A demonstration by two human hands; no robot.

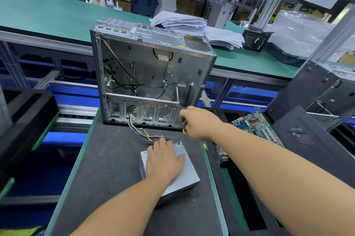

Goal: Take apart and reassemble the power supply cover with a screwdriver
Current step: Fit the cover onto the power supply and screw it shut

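I see the grey sheet-metal power supply box (184,174) lying on the dark grey work mat (107,168), just in front of the open silver computer case (149,74). My left hand (165,160) presses flat on its cover, fingers straight. My right hand (199,122) grips the yellow-handled screwdriver (183,132), its tip planted at the cover's far corner. Multicoloured wires (142,132) trail from box to case.

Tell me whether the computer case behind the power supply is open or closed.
Open. The computer case stands upright with no side panel on the facing side, so its bare metal interior and loose black cables are visible.
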